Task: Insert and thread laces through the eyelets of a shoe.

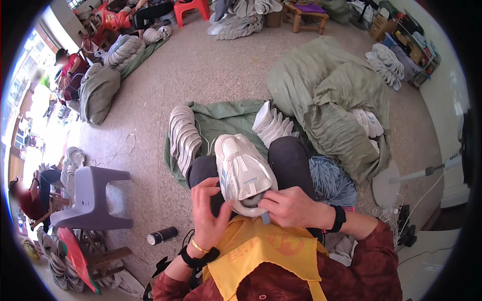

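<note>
Sneaker (243,173), white with grey panels, rests on the person's lap, toe pointing away. Left hand (208,210) cups its heel side, fingers curled around it; right hand (288,205) seems to pinch the collar edge. Stacked white insoles (183,138) lie on the green sack (226,118) beyond.

Bright daylight glares from the left; fisheye edges bend, dark vignette surrounds.

sneaker (242,173): 1 | grey plastic stool (90,197): 1 | red stool (191,8): 1 | dark bottle (162,236): 1
</note>
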